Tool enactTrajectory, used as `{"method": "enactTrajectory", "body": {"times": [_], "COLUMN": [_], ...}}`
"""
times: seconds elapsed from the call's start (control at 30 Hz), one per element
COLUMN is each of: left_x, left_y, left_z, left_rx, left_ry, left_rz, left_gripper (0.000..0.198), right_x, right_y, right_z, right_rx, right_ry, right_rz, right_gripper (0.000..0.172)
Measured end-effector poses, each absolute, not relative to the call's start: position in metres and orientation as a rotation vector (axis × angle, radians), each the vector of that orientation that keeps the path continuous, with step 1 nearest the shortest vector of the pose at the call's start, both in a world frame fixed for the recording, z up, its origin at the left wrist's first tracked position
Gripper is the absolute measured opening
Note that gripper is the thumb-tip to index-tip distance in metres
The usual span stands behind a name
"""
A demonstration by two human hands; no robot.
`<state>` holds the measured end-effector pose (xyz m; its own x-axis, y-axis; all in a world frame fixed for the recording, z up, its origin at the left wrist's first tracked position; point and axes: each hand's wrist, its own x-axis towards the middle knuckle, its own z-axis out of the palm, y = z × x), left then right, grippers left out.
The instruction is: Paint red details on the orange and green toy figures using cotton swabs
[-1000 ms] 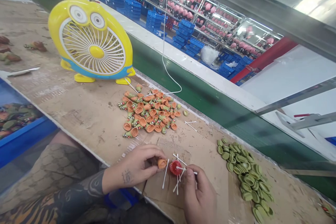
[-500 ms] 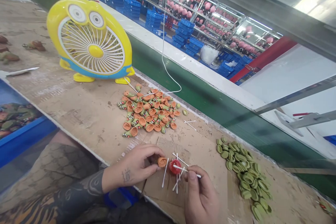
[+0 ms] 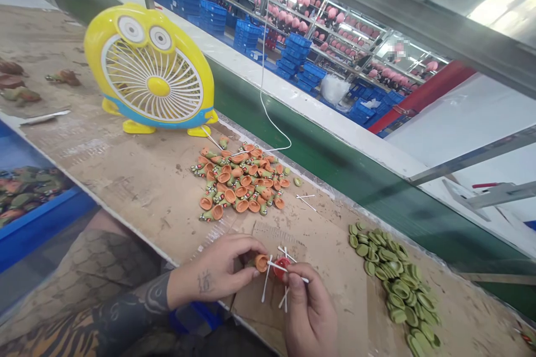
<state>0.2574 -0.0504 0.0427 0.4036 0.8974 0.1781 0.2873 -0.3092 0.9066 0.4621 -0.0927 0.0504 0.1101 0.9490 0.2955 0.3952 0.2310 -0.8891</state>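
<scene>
Between the thumb and fingers of my left hand (image 3: 224, 268) is a small orange hollow figurine piece (image 3: 262, 263), its open side facing right. My right hand (image 3: 309, 307) pinches a cotton swab (image 3: 288, 271), whose white tip is at or very near the rim of the orange piece; exact contact is hard to tell. Below the swab stands a small red pot (image 3: 281, 269), partly covered by the swab and fingers. Several loose cotton swabs (image 3: 266, 284) lie around and across the pot on the cardboard.
A heap of orange and green figurine pieces (image 3: 240, 178) lies beyond my hands. Green oval caps (image 3: 396, 273) are piled at right. A yellow fan (image 3: 158, 86) stands at back left, its white cable (image 3: 263, 72) running upward. A blue crate (image 3: 42, 212) sits at lower left.
My right hand has moved the swab up and left, from the red pot to the orange piece. My left hand keeps its hold, with the piece turned slightly toward the swab.
</scene>
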Motion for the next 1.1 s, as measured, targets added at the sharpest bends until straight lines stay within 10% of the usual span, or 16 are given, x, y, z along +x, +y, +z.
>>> {"method": "enactTrajectory", "body": {"times": [1.1], "left_x": [0.258], "left_y": [-0.048], "left_z": [0.032], "left_rx": [1.83], "left_ry": [1.021], "left_rz": [1.011], "left_gripper": [0.037], "right_x": [0.469], "right_y": [-0.095], "right_z": [0.056], "right_rx": [-1.391], "right_ry": [-1.469], "right_rz": [0.685], "right_gripper": [0.028]}}
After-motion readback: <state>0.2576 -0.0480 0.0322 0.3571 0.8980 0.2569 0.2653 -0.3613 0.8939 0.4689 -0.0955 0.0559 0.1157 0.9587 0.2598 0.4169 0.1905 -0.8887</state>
